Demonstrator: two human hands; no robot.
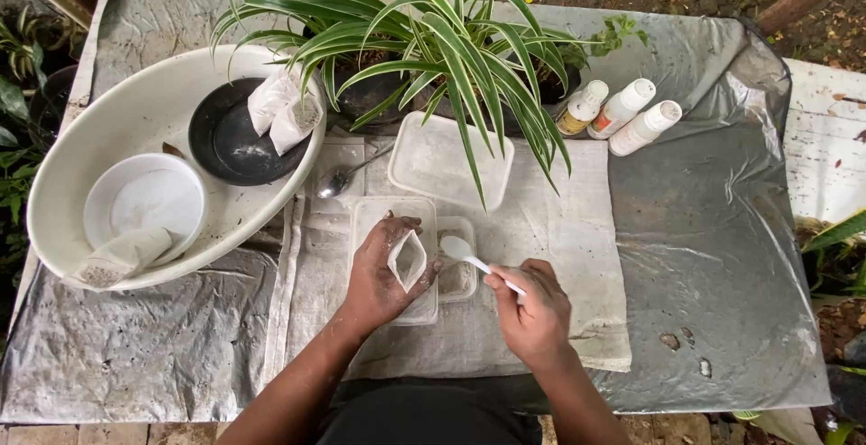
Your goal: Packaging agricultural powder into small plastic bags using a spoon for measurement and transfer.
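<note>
Item: potting station, head view, one person at work with two bare hands.

Left hand (pixel 379 274): grip closed around a small white sachet (pixel 408 260), thumb and fingers pinching its sides so that the mouth stands open and upward. The hand rests over a clear rectangular tub (pixel 365 215).

Right hand (pixel 532 305): grip pinched on the handle of a white plastic spoon (pixel 469 254). The bowl of the spoon points left and sits just beside the sachet's open mouth, above a smaller clear tub (pixel 457 275) holding a grainy grey-brown material. Whether the spoon bowl is loaded cannot be told.

Step in hand, as judged: spooning material between the small tub and the held sachet. The spoon and sachet are near but apart. A next move would call for a steady, level spoon and a sachet mouth kept wide, since the opening is narrow and spillage onto the cloth is likely.

Surroundings:
- Table (pixel 722 256), covered with grey plastic sheeting; a white cloth (pixel 577 229) under the tubs.
- Large clear lid or tray (pixel 433 158), behind the tubs, partly under the leaves.
- Metal spoon (pixel 338 179), lying left of that tray.
- Striped green-and-white plant (pixel 433 30) in a dark pot, at the far edge.
- Three white bottles (pixel 622 107), lying tilted to the right of the plant.
- White basin (pixel 81 165), far left, containing a black bowl (pixel 230 143), a white bowl (pixel 149 201) and further filled sachets.
</note>
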